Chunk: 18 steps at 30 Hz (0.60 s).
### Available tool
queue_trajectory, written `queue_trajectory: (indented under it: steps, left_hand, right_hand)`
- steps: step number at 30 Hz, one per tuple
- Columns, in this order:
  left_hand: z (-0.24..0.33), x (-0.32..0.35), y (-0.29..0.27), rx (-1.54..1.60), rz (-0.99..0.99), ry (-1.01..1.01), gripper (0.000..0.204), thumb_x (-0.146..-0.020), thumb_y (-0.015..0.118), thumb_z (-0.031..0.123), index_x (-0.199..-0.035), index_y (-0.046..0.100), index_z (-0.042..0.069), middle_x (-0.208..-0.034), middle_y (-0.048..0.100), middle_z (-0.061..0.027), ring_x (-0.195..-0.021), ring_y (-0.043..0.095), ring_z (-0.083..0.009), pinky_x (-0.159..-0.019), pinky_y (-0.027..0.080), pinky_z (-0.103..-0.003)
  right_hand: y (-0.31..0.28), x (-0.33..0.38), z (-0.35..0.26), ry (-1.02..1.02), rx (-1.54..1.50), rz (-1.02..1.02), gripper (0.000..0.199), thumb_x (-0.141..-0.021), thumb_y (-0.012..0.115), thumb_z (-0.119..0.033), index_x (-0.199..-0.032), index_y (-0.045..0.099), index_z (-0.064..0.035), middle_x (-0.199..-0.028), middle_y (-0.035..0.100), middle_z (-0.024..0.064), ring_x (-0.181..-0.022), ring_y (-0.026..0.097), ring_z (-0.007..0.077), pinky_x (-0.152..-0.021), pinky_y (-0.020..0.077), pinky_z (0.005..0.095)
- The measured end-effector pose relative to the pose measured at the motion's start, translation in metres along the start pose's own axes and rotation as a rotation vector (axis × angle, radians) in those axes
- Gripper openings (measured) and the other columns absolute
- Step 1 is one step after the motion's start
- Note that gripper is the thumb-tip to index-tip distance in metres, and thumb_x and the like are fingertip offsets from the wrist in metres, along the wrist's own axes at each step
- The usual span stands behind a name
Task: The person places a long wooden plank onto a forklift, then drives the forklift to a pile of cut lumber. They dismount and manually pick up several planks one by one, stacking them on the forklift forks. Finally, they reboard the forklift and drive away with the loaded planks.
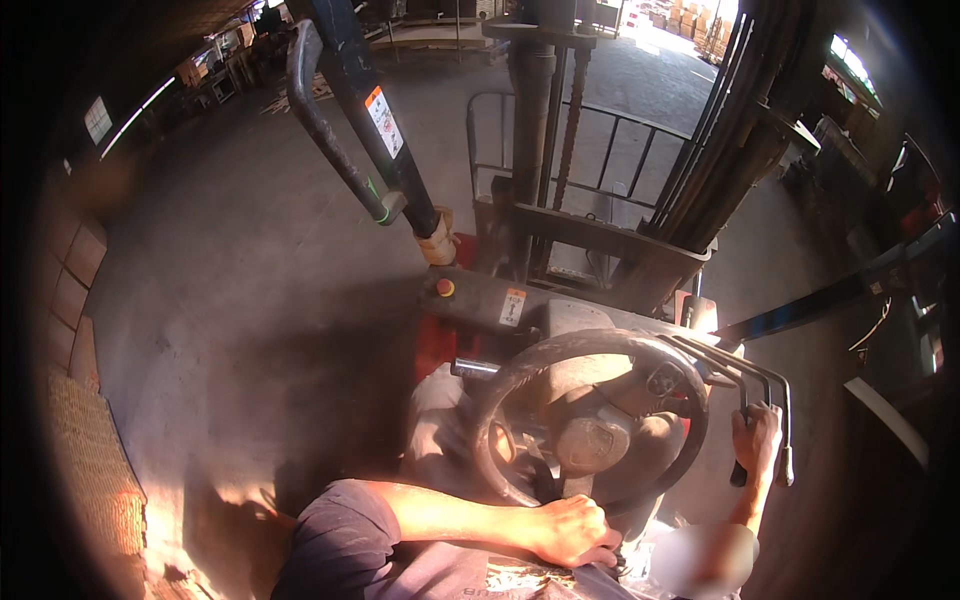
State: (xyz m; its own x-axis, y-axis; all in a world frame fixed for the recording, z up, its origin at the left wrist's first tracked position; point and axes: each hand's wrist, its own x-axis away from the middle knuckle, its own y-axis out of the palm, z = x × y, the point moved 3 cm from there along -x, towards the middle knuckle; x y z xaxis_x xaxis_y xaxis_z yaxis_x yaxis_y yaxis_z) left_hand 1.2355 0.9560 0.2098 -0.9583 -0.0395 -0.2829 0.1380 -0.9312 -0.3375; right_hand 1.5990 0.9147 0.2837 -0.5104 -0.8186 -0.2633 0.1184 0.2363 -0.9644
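I sit at a forklift's dark round steering wheel (490,430), its hub (592,445) dusty and pale. My left hand (575,530) is closed in a fist just below the wheel's lower rim, in front of my shirt. Whether anything is inside that fist is hidden. To the right of the wheel, several bent black control levers (785,410) rise from the dash and curve down. My right hand (758,438) is wrapped round one of them, with lever knobs showing on either side of it.
Ahead stand the mast (530,130) and a barred load backrest (620,150). A red stop button (445,288) sits on the dash. The grab handle (335,150) runs beside the left post. Stacked boxes (75,260) line the far left; dark clutter lies at the right.
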Motion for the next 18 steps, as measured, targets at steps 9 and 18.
queue_trajectory:
  steps: [9, 18]
  left_hand:
    - [0.06, -0.133, -0.031, -0.184, 0.737, 0.324, 0.028, -0.096, 0.08, 0.022, -0.076, 0.068, 0.006, -0.066, 0.067, -0.0168, -0.063, 0.069, -0.0404, -0.061, 0.053, -0.051]
    - [0.034, -0.131, -0.187, -0.408, 1.295, 0.195, 0.034, -0.094, 0.081, 0.034, -0.076, 0.075, 0.006, -0.069, 0.071, -0.0129, -0.068, 0.074, -0.0357, -0.069, 0.06, -0.046]
  right_hand:
    - [0.028, -0.011, 0.01, -0.138, 0.012, 0.149, 0.025, -0.099, 0.074, -0.023, -0.096, 0.08, 0.0015, -0.1, 0.074, 0.0245, -0.107, 0.068, 0.0474, -0.099, 0.0554, 0.055]
    - [0.104, -0.082, 0.023, -0.367, -0.014, 0.119, 0.036, -0.102, 0.071, -0.03, -0.098, 0.079, 0.0043, -0.102, 0.073, 0.029, -0.104, 0.068, 0.0486, -0.095, 0.0548, 0.0565]
